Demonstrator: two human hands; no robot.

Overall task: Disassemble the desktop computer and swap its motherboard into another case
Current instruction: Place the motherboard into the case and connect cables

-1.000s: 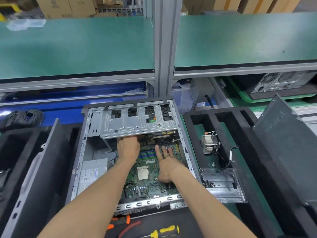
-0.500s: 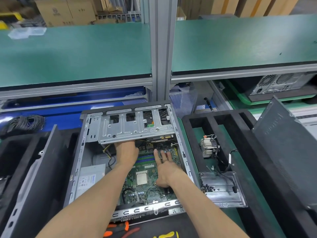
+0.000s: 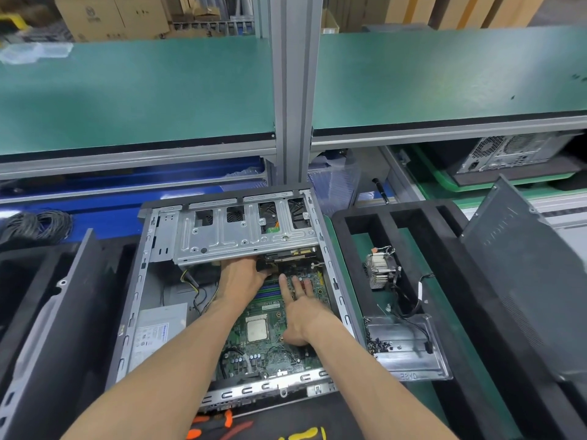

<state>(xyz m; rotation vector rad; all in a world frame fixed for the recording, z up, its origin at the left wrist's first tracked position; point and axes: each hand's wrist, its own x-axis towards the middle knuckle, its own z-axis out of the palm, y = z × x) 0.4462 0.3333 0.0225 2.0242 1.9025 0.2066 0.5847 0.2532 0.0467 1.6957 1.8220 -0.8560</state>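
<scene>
Open case (image 3: 136, 312) lies flat on the counter, centre of view. Motherboard (image 3: 263, 350) is seated inside it, right half, bare CPU (image 3: 256, 327) showing near the middle. Drive cage (image 3: 241, 236) spans the case at 12 o'clock and overhangs the board's far edge.

Left hand (image 3: 243, 279) reaches to 12 o'clock, fingers tucked under the cage lip; whether they grip anything there, cannot tell. Right hand (image 3: 301, 309) lies flat on the board at 1 o'clock from the CPU, fingers spread and straight, pressing rather than holding.

Heatsink (image 3: 379, 269) with its cable, and a metal tray (image 3: 409, 354) holding loose screws, sit in the foam tray (image 3: 359, 214) at 3 o'clock. PSU (image 3: 155, 331) sits at 9 o'clock in the case, with yellow and black wires (image 3: 198, 290) running toward the board. Tool handles at 6 o'clock.

Judged step: freeing the board's far edge ahead of lift-out.

Risks:
- Board's far edge appears trapped under the cage; lifting flat would jam or flex it. Needs sliding toward 6 o'clock first.
- A connector may still be mated under the cage (hidden); pulling would strain the socket.
- Palm pressure on components could bend pins or crack solder.
- Exposed CPU: a slipping finger would contaminate it.
- Any screw still fitted would crack the board on levering.
</scene>
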